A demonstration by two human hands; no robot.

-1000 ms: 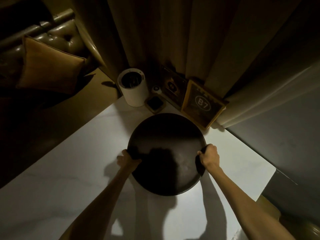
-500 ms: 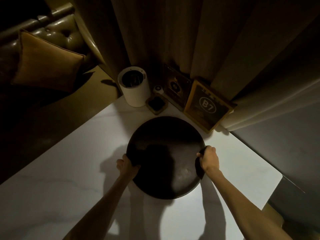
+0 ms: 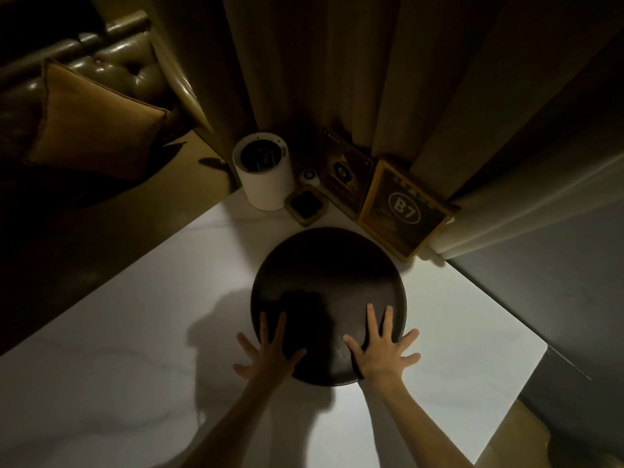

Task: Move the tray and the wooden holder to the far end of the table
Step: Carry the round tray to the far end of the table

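A round dark tray (image 3: 324, 275) lies flat on the white table (image 3: 135, 349), close to its far end. My left hand (image 3: 270, 356) is spread open over the tray's near left rim. Over the near right rim, my right hand (image 3: 380, 349) is spread open too, fingers apart. Neither hand grips anything. A small square wooden holder (image 3: 306, 209) with a dark inset sits just beyond the tray at the far edge.
A white cylindrical container (image 3: 263, 175) stands at the far left corner. A dark menu card (image 3: 344, 170) and a framed "B7" sign (image 3: 403, 209) lean against the curtain (image 3: 337, 62). A bench with a cushion (image 3: 91, 119) is at the left.
Both hands have let go of the tray's sides and now lie spread over its near rim. The tray sits slightly farther up the table.
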